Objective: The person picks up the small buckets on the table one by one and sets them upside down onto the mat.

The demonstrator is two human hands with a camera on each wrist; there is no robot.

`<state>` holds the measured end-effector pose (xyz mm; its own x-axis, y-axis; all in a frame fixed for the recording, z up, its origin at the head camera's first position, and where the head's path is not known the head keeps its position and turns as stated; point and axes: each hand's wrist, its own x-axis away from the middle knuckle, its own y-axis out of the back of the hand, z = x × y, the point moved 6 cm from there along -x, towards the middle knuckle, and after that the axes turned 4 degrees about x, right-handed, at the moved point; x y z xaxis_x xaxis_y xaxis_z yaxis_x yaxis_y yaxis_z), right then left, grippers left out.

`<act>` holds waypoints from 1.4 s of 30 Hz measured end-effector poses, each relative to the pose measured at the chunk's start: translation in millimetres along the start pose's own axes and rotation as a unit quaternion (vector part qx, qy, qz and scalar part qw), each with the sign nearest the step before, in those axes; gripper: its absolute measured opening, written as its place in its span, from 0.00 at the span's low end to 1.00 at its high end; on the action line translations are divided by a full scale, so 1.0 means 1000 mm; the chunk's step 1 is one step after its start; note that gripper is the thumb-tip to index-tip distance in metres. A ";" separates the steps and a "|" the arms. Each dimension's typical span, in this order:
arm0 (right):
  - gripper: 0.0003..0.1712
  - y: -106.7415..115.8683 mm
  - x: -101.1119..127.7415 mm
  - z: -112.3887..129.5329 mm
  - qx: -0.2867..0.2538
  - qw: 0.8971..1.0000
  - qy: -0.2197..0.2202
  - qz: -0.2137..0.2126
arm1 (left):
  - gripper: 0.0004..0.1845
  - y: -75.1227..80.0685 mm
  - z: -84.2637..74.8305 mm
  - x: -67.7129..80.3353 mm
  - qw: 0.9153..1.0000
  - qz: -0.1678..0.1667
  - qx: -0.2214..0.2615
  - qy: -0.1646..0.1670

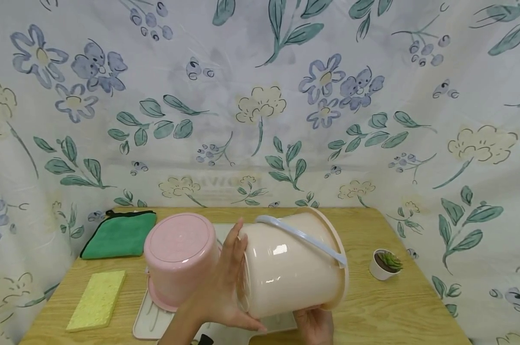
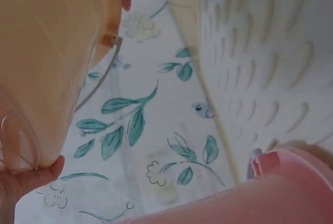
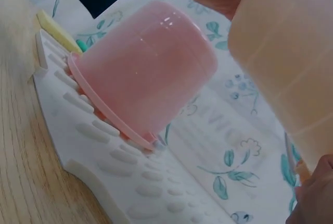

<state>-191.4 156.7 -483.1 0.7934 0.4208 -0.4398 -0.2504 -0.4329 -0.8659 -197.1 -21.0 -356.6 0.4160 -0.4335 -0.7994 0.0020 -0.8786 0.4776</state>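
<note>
A cream bucket (image 1: 292,263) with a pale blue handle (image 1: 303,235) is held tilted on its side above the table, its mouth turned right. My left hand (image 1: 221,280) spans the bucket's base, fingers along the far edge and thumb below. At the underside of the rim my right hand (image 1: 315,325) grips the bucket; most of its fingers are hidden in the head view. To the left a pink bucket (image 1: 179,263) stands upside down on a white draining tray (image 1: 145,314). The right wrist view also shows this pink bucket (image 3: 148,67), rim down on the ridged tray (image 3: 119,156).
A yellow sponge (image 1: 97,301) lies at the table's left, with a green zip pouch (image 1: 119,235) behind it. On the right stands a small potted succulent (image 1: 385,264). A flowered curtain (image 1: 260,120) hangs behind the wooden table (image 1: 367,311).
</note>
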 end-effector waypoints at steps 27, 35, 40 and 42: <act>0.12 -0.015 0.000 0.056 0.734 0.627 -0.083 -0.246 | 0.68 0.042 -0.016 -0.020 0.973 -0.060 -0.212 0.070; 0.33 -0.008 0.007 0.066 0.809 0.524 -0.108 -0.243 | 0.68 0.043 -0.015 -0.019 0.968 -0.060 -0.233 0.068; 0.38 -0.012 0.007 0.068 0.869 0.438 -0.126 -0.194 | 0.68 0.044 -0.014 -0.020 0.964 -0.059 -0.250 0.070; 0.38 -0.014 0.007 0.070 0.884 0.411 -0.131 -0.183 | 0.68 0.044 -0.013 -0.020 0.962 -0.056 -0.257 0.072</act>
<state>-221.2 221.1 -490.2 0.9280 0.3723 -0.0135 -0.3371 0.8545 0.3953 -193.3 -48.4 -314.2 0.5090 -0.2761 -0.8153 0.4880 -0.6877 0.5376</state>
